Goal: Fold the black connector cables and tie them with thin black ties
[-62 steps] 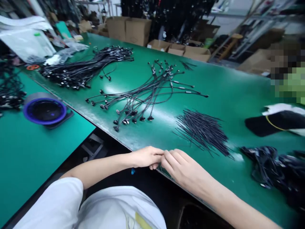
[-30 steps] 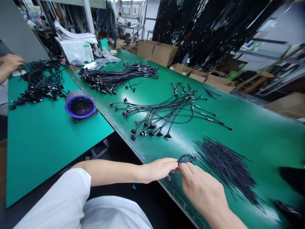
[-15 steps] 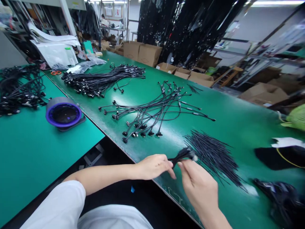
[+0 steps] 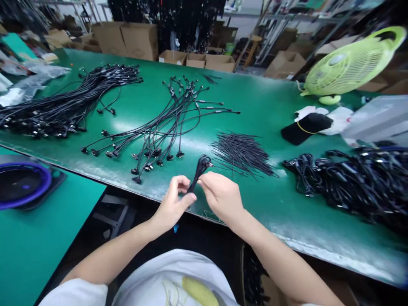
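Both hands meet over the near edge of the green table (image 4: 274,106). My left hand (image 4: 174,204) pinches the lower end of a short folded black cable (image 4: 199,169). My right hand (image 4: 219,193) grips the same cable just beside it, fingers closed. The cable's looped end sticks up above my fingers. A loose heap of thin black ties (image 4: 242,155) lies just beyond my right hand. A fan of black cables with plugs (image 4: 162,127) is spread beyond my left hand.
A large bundle of black cables (image 4: 63,102) lies far left, and a tangled pile of cables (image 4: 357,178) at the right. A green fan (image 4: 350,63), a black pouch (image 4: 306,126), a purple-rimmed device (image 4: 22,182) and cardboard boxes (image 4: 127,38) surround the table.
The view has swung right and down. My hands stayed together on the folded cable, now held more upright, nearer my body.
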### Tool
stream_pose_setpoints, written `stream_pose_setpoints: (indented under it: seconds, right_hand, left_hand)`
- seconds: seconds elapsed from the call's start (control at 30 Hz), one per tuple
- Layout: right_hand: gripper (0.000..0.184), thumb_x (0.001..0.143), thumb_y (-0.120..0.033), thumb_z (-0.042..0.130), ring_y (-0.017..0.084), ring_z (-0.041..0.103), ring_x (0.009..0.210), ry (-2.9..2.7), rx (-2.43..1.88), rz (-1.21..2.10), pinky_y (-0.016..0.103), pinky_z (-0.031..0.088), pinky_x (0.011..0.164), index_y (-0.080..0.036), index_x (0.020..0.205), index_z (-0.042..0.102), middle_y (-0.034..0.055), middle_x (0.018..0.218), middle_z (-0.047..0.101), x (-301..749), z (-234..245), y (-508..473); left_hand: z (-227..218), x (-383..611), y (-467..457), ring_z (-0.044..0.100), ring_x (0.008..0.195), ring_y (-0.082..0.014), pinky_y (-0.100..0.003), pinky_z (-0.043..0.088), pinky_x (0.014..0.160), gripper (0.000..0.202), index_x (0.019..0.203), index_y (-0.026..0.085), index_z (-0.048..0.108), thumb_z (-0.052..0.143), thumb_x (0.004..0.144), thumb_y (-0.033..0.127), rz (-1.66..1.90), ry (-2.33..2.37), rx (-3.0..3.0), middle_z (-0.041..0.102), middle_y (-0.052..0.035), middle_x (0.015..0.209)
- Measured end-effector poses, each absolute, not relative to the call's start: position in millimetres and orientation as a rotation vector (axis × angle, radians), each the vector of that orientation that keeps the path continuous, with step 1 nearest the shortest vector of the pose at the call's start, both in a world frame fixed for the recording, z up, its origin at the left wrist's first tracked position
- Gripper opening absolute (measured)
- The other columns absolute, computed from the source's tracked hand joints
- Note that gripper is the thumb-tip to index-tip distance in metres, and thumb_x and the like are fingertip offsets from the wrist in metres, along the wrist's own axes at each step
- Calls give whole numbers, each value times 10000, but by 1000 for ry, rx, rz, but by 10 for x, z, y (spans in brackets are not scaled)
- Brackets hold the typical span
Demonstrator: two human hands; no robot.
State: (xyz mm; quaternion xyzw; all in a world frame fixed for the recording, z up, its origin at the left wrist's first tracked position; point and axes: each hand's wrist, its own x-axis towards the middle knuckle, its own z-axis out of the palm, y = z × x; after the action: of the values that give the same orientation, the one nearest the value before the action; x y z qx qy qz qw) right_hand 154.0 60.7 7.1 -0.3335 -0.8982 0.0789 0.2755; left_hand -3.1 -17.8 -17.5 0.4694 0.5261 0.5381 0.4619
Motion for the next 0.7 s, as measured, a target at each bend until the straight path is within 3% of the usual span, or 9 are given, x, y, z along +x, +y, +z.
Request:
stream_pose_setpoints:
  seconds: [0.1,0.2,0.27,0.33,0.4,0.47,0.57,0.63,0.7]
  right_hand:
    - [340,995,-253,354,140,498,658,-2400,-856,229,256,342,651,-188,765,597,27,681,583,1520,36,541]
    - [323,971,-260,376,142,491,661,-2350,-934,360,269,327,640,-186,735,583,36,693,587,1495,-9,508]
    - [304,945,-293,412,133,478,643,-2258,-999,705,263,321,616,-181,708,566,30,696,579,1474,-48,500]
    - [330,923,-387,442,107,391,538,-2040,-1013,1256,246,293,540,-180,685,536,-6,606,488,1470,-92,498]
    - [412,897,-519,452,80,236,447,-1772,-996,1747,231,216,458,-182,666,511,-58,514,315,1513,-130,507]
    - [479,859,-597,483,67,168,430,-1696,-1011,1940,225,166,436,-174,637,524,-82,483,222,1618,-145,534]
    - [441,862,-557,519,81,363,500,-1756,-1140,1671,225,289,499,-158,704,622,-33,548,423,1830,-122,619]
    - [360,874,-512,524,121,535,688,-1671,-1171,1481,245,406,630,-186,954,656,17,800,605,1925,-105,667]
    - [393,872,-473,541,162,592,909,-1625,-1118,1475,287,452,796,-224,1173,576,46,1057,642,1952,-106,658]
  left_hand:
    - [-221,4,-120,516,1181,-217,-347,371,1054,411,1217,201,552,456,948,495,1264,1218,1147,570,-100,1231]
    - [-196,64,-98,452,1317,-217,-339,280,1143,393,1279,207,555,475,959,420,1238,1165,1140,552,-88,1370]
    - [-199,144,-93,472,1308,-208,-338,298,1138,377,1279,210,556,520,946,383,1316,1099,1036,563,-82,1377]
    - [-215,232,-81,533,1238,-199,-341,353,1098,342,1232,204,570,560,929,363,1413,1035,905,611,-85,1316]
    - [-222,287,-51,603,1107,-183,-326,425,1020,298,1146,191,589,610,901,359,1466,995,770,668,-84,1198]
    - [-211,286,1,642,894,-140,-283,491,889,273,1061,173,595,661,866,352,1474,968,619,702,-59,1005]
    - [-177,230,91,468,511,-36,-151,441,557,239,951,139,590,706,824,304,1448,908,398,542,53,632]
    - [-161,242,132,256,396,-8,-117,276,398,219,883,125,575,703,815,289,1359,840,320,347,109,528]
    - [-155,339,145,138,377,-9,-122,164,347,238,821,135,548,687,818,328,1214,805,333,252,125,511]
